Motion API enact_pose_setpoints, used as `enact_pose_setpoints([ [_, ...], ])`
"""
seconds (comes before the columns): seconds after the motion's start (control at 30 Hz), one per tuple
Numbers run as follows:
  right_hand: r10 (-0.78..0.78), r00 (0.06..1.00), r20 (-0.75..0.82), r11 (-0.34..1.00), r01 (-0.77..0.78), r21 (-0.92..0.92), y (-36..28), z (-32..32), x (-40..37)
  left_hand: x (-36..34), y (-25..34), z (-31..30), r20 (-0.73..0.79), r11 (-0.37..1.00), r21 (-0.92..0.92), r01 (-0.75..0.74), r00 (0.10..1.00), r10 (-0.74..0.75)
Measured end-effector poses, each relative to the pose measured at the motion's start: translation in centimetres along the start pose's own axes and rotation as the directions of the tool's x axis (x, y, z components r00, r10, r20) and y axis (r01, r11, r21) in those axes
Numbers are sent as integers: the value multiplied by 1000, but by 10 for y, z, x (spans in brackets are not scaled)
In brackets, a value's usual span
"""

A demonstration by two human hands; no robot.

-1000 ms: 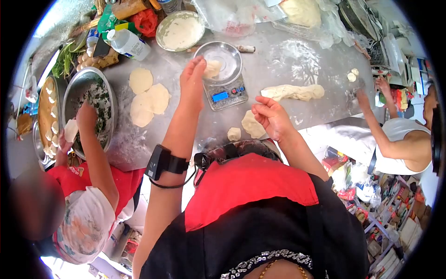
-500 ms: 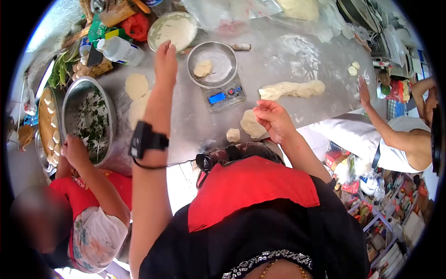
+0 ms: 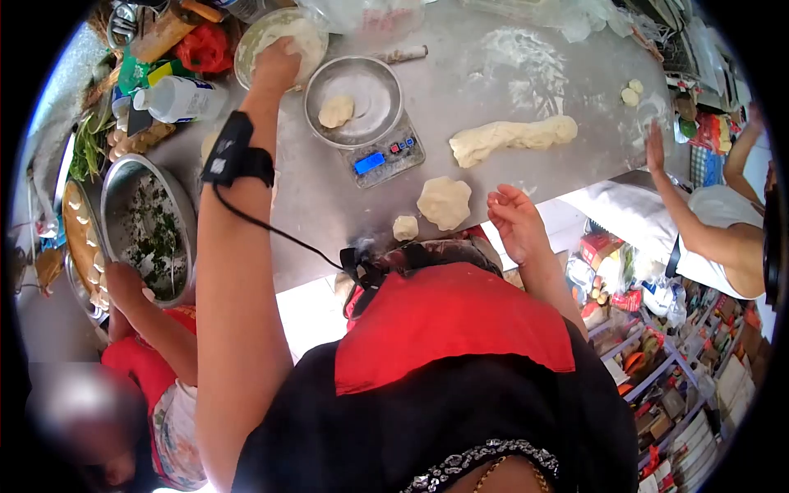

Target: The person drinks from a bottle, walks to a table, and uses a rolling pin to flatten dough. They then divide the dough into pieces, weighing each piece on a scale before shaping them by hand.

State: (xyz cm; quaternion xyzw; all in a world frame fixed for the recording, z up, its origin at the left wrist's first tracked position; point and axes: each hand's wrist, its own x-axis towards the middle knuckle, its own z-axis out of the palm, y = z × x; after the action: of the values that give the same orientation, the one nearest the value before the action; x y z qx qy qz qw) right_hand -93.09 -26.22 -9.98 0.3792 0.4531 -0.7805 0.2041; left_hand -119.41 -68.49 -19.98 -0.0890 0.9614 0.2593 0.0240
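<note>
My left hand (image 3: 276, 64) reaches into a bowl of flour (image 3: 316, 41) at the upper left; its fingertips are hidden in the bowl. My right hand (image 3: 518, 222) hangs near the table's front edge with its fingers parted and nothing in them. Left of it lie a flattened round of dough (image 3: 444, 203) and a small dough piece (image 3: 405, 228). A long dough roll (image 3: 514, 138) rests farther back. On the digital scale (image 3: 394, 156) stands a metal bowl (image 3: 374, 90) holding a dough lump (image 3: 336, 110).
At the left, a co-worker's hand (image 3: 125, 283) is beside a steel basin of chopped greens (image 3: 152, 230) and a tray of dumplings (image 3: 82, 234). A white bottle (image 3: 182, 99) lies behind. Another person (image 3: 711, 222) stands at the right, near two small dough pieces (image 3: 631, 93).
My left hand has moved up and left from above the table into the flour bowl. My right hand has shifted right and down, away from the dough roll, with its fingers now more spread.
</note>
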Motion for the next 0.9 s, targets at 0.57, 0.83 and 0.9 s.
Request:
enact_pose_setpoints([
  [0.57,43,992,120,996,-33,-83,-2,59,-3,-121,44,-52,60,955,-177,-236,966,250],
  [0.83,39,995,89,995,-30,-94,1,62,-9,-137,54,-42,161,858,225,-463,886,436],
  [0.9,41,995,86,994,-32,-100,5,63,-8,-132,52,-30,137,836,259,-484,875,464],
])
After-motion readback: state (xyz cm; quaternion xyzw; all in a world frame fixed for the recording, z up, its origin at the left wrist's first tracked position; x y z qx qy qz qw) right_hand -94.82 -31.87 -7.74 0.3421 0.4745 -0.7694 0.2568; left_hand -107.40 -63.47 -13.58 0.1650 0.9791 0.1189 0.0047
